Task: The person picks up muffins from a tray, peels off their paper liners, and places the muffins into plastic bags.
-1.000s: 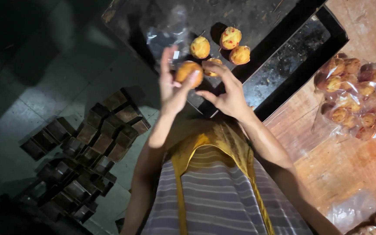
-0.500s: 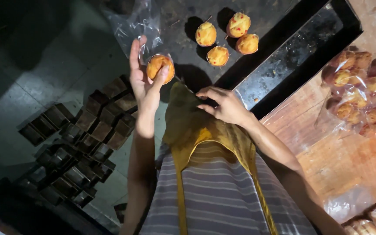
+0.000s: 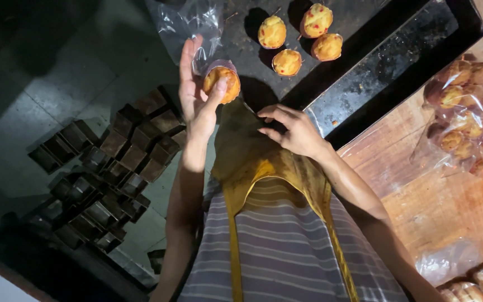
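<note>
Muffin [image 3: 222, 84] pinched in left hand [image 3: 195, 100] fingers; right hand [image 3: 292, 131] loosely open, empty, beside black tray [image 3: 364, 95].

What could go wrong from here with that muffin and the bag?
The left hand pinches the muffin only between thumb and fingers, so it could slip and fall. The clear bag hangs loose and crumpled, so its mouth may fold shut. The right hand is on the apron, steadying nothing.

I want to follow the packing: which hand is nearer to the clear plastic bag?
Left. The left hand touches the clear plastic bag while holding a muffin; the right hand is lower, apart.
</note>
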